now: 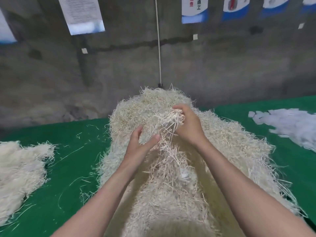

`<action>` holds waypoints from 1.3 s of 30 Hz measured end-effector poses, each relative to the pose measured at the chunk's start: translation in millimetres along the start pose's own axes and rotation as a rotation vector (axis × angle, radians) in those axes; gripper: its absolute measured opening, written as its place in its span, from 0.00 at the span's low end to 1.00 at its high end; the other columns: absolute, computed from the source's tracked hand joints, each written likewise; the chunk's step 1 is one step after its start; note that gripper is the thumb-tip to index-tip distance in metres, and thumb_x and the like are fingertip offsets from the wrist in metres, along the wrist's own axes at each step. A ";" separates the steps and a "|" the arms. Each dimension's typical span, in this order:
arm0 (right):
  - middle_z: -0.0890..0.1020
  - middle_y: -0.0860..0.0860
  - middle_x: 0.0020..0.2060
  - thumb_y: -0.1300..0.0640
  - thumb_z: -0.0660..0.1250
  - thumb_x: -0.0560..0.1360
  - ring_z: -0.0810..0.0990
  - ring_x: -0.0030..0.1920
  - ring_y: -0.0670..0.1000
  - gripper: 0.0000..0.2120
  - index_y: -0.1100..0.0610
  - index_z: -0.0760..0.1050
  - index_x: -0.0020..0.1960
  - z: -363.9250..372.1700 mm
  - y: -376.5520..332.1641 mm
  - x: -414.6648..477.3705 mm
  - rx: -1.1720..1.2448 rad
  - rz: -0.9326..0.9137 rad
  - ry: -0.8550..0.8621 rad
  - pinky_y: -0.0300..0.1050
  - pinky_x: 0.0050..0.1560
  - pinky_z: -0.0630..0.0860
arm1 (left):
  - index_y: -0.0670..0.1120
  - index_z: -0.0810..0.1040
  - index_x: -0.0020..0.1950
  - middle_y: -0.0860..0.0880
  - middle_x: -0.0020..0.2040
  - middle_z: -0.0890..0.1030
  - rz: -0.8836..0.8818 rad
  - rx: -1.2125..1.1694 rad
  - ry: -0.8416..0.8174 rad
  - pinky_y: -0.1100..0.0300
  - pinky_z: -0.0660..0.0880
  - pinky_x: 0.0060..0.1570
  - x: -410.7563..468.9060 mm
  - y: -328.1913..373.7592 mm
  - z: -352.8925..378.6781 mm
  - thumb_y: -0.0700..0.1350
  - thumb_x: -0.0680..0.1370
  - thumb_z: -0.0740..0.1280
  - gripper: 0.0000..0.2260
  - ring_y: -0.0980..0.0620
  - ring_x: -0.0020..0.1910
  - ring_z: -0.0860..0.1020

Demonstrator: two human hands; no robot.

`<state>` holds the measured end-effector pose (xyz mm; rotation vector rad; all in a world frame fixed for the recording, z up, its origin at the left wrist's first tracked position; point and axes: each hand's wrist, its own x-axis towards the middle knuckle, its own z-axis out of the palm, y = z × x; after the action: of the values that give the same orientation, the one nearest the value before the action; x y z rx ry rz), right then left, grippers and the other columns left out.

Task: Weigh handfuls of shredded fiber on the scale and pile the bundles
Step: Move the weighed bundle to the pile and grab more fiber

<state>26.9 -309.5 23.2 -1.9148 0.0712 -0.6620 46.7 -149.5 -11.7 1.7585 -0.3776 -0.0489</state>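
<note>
Pale, stringy shredded fiber (171, 194) mounds high; right hand (188, 127) grips a tuft (171, 120), left hand (138, 147) spreads loosely beside.

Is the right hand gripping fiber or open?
Gripping: the right hand has its fingers curled round a tuft of fiber, strands trailing down onto the big heap.

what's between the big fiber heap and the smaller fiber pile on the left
Head view: green table cover scattered with loose strands, nothing else, between big heap and smaller pile.

Posters (82, 12) and a cord (159, 48) hang on the grey wall (222, 65); paper slips (290, 124) lie on green cloth (299, 177).
</note>
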 end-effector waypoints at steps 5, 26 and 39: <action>0.74 0.48 0.50 0.73 0.66 0.68 0.80 0.37 0.39 0.29 0.49 0.69 0.62 14.4 -22.6 -8.3 0.241 0.045 -0.310 0.35 0.36 0.77 | 0.42 0.75 0.58 0.44 0.50 0.82 -0.129 -0.152 -0.213 0.66 0.75 0.36 8.8 8.8 17.0 0.43 0.68 0.75 0.20 0.55 0.46 0.81; 0.75 0.46 0.62 0.47 0.62 0.74 0.71 0.65 0.50 0.03 0.43 0.74 0.43 -16.6 87.3 -78.3 -0.746 0.000 -0.317 0.59 0.71 0.58 | 0.38 0.77 0.59 0.44 0.68 0.71 -0.304 -0.381 0.225 0.46 0.55 0.71 24.2 14.3 -12.8 0.36 0.70 0.71 0.17 0.45 0.70 0.65; 0.77 0.46 0.46 0.60 0.63 0.74 0.77 0.52 0.50 0.15 0.52 0.70 0.60 10.3 92.7 -59.6 -0.792 0.103 -0.371 0.49 0.63 0.68 | 0.46 0.78 0.50 0.46 0.65 0.72 -0.402 -0.496 0.109 0.37 0.63 0.66 11.2 28.9 -44.5 0.45 0.62 0.73 0.18 0.44 0.67 0.68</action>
<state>4.3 -321.3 -84.5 -2.7433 0.2192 -0.1940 61.3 -115.6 28.0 1.3128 0.0730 -0.3064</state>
